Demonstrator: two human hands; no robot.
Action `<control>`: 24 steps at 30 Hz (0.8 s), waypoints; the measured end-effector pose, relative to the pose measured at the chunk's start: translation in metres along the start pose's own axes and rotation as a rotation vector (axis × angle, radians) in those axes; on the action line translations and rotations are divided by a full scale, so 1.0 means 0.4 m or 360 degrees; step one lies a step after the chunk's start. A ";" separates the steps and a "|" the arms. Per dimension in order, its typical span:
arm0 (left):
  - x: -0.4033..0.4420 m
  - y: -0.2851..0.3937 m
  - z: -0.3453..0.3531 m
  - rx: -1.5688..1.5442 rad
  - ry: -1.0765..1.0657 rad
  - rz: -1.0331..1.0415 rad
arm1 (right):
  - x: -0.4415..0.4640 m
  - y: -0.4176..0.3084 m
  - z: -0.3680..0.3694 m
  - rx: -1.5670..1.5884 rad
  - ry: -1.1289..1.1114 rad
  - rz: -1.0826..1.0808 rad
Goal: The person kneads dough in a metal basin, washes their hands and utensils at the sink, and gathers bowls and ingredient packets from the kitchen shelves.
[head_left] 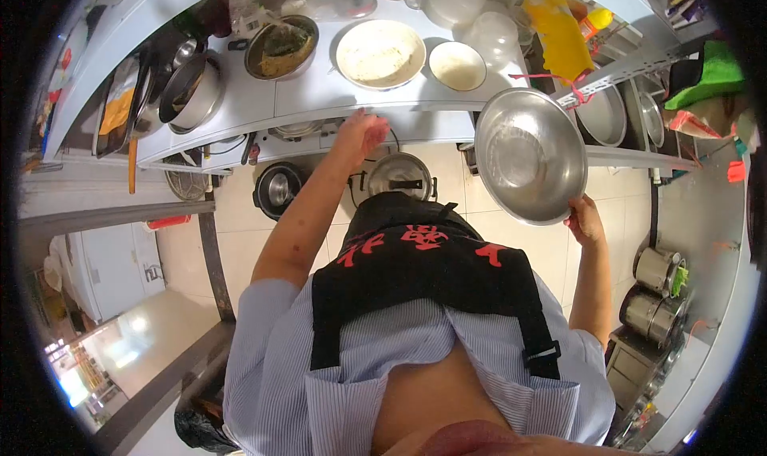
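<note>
My right hand (586, 221) grips the lower rim of a large stainless steel bowl (531, 156). The bowl is tilted, its shiny inside facing me. In front of the counter's front edge is my left hand (367, 136), fingers loosely bent and apart, with nothing visible in them. Beyond it on the white counter (323, 96) stands a wide pale bowl (381, 54) with whitish residue inside. A smaller cream bowl (458, 65) sits to its right. To the left, a metal bowl (280, 48) holds brownish food and a dark green-patterned packet or cloth.
Pans (192, 96) are crowded at the counter's left end. Below the counter are a black pot (279, 191) and a lidded pan (399, 176). A yellow sheet (557, 28) hangs at upper right by a shelf post. Steel pots (651, 316) stand at far right.
</note>
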State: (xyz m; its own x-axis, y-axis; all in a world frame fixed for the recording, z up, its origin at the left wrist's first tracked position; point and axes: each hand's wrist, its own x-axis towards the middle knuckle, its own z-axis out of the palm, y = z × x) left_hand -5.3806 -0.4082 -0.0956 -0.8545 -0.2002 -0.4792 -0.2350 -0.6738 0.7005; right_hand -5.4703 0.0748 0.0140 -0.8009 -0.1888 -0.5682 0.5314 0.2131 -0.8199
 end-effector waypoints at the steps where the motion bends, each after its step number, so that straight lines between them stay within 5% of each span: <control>1: 0.047 0.000 0.010 -0.0088 0.0052 -0.0010 | -0.011 0.005 -0.005 0.0001 0.0036 0.0033; 10: 0.223 0.003 0.045 -0.0479 0.0261 0.0107 | -0.060 0.037 -0.027 0.0014 0.0146 0.0078; 13: 0.322 -0.072 -0.059 -0.0898 0.0021 0.0260 | -0.060 0.040 -0.024 0.0024 0.0079 -0.0030; 14: 0.328 -0.055 -0.046 -0.0919 0.0166 0.0046 | -0.050 0.045 -0.045 -0.0054 0.0096 -0.0006; 24: 0.237 0.020 0.039 -0.0506 0.0258 0.0117 | -0.013 0.028 -0.015 -0.0062 -0.0006 0.0064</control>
State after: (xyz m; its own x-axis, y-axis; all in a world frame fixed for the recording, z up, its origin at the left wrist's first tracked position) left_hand -5.4708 -0.4215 -0.1269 -0.7732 -0.3494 -0.5292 0.0020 -0.8358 0.5490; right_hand -5.4617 0.0838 0.0081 -0.7783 -0.1827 -0.6008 0.5518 0.2575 -0.7932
